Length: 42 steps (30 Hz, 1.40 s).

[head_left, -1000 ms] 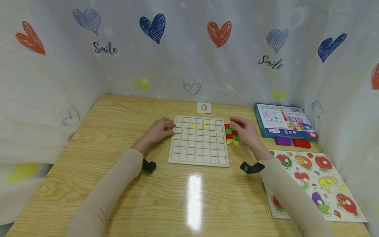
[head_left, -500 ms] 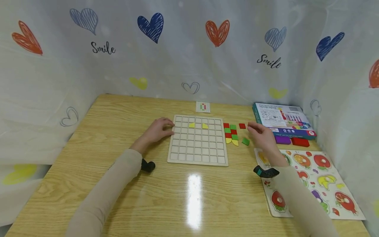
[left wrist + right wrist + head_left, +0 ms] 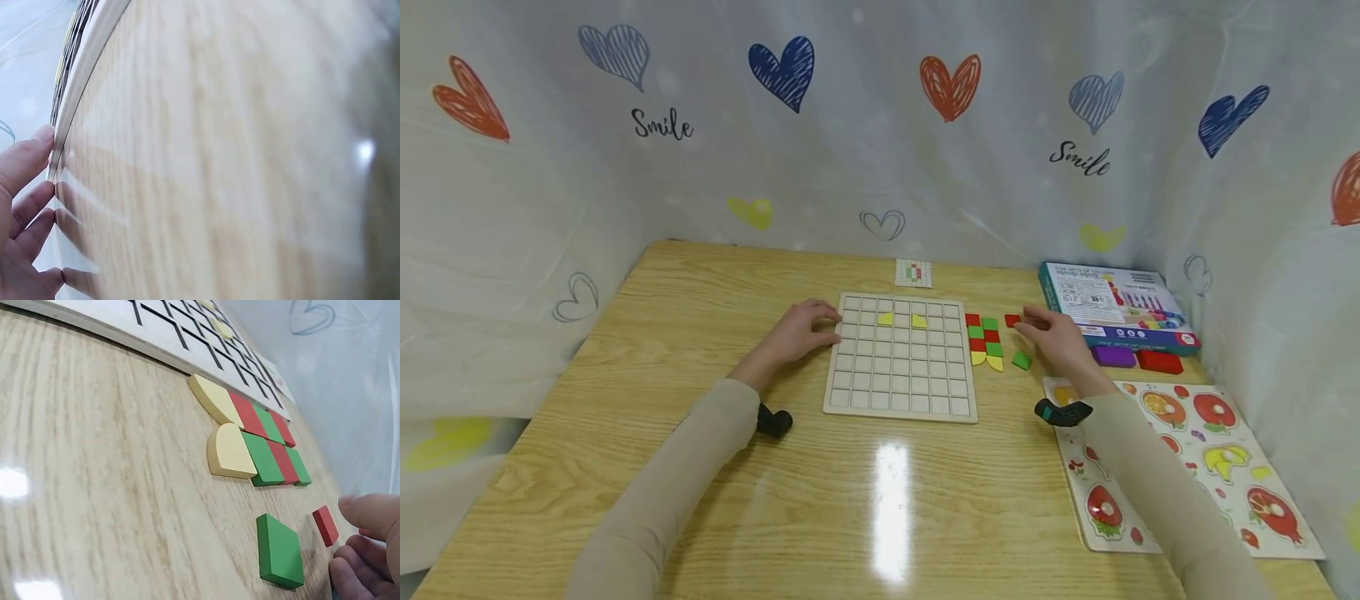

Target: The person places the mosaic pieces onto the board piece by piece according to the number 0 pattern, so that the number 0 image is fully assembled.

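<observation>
Head view is giving me a loose red tile [image 3: 1012,321] lying on the wooden table [image 3: 775,517], right of the gridded board, with the right hand [image 3: 1056,338] reaching over to it. From the right wrist I am seeing the thumb and bent fingers standing slightly apart beside that tile, pinching nothing; whether a fingertip is touching it, I cannot tell. A green tile [image 3: 1022,360] is lying loose nearby, nearer the wearer. Between these and the gridded board [image 3: 900,417], a two-column cluster of red, green and yellow tiles [image 3: 984,337] is sitting along the board's right edge. Two yellow pieces [image 3: 886,319] are occupying cells in its second row from the far side. The left hand [image 3: 797,331] is resting at the board's left edge, its fingers loosely spread and slightly bent. Farther out, a small pattern card [image 3: 913,272] is lying beyond the board, while a box [image 3: 1120,304], purple and red blocks [image 3: 1113,357] and a fruit puzzle [image 3: 1292,549] are filling the right side.
</observation>
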Each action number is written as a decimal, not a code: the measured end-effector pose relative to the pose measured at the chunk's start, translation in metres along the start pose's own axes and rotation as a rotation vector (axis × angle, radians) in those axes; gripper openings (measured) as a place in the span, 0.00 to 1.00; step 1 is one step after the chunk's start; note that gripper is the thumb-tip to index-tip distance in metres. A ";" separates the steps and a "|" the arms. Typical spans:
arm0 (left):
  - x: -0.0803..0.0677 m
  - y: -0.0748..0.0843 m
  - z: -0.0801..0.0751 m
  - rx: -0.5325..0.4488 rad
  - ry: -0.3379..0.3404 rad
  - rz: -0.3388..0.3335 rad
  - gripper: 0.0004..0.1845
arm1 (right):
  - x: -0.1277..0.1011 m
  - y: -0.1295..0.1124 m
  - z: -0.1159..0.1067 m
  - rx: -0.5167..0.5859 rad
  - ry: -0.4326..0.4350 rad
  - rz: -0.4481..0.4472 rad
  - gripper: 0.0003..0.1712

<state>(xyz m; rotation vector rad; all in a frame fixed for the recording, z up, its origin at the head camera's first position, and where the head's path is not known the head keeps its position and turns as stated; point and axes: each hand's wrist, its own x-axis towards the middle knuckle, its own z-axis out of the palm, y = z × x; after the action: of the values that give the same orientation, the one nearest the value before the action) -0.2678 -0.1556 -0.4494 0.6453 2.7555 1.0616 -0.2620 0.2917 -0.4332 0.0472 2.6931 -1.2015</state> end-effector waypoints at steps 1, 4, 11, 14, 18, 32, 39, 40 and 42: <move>0.000 0.000 0.000 0.001 0.001 0.000 0.20 | 0.002 -0.002 0.000 -0.017 -0.007 -0.012 0.36; -0.001 0.000 -0.001 0.007 -0.001 -0.002 0.20 | 0.009 -0.005 0.000 -0.044 -0.025 -0.045 0.34; -0.001 0.001 -0.002 0.006 -0.008 -0.006 0.20 | 0.018 -0.004 0.000 -0.041 -0.056 -0.051 0.32; 0.000 0.002 -0.002 0.003 -0.010 -0.008 0.20 | 0.021 -0.001 0.001 -0.042 -0.055 -0.054 0.30; 0.000 0.003 -0.001 0.003 -0.011 -0.009 0.20 | 0.025 0.002 0.001 -0.085 -0.053 -0.072 0.28; -0.001 -0.001 -0.001 0.011 -0.009 -0.018 0.21 | 0.027 0.001 0.003 -0.126 -0.049 -0.082 0.21; 0.002 0.000 0.000 0.010 -0.005 -0.018 0.21 | 0.029 0.003 0.003 -0.130 -0.034 -0.079 0.20; 0.003 -0.001 0.001 0.011 -0.005 -0.020 0.22 | 0.029 0.003 0.003 -0.131 -0.032 -0.078 0.20; 0.003 -0.001 0.001 0.010 -0.007 -0.027 0.22 | 0.029 0.004 0.003 -0.130 -0.032 -0.074 0.20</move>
<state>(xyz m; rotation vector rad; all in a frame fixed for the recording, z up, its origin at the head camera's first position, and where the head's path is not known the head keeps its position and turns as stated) -0.2707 -0.1537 -0.4507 0.6104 2.7575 1.0383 -0.2899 0.2908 -0.4430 -0.0901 2.7606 -1.0342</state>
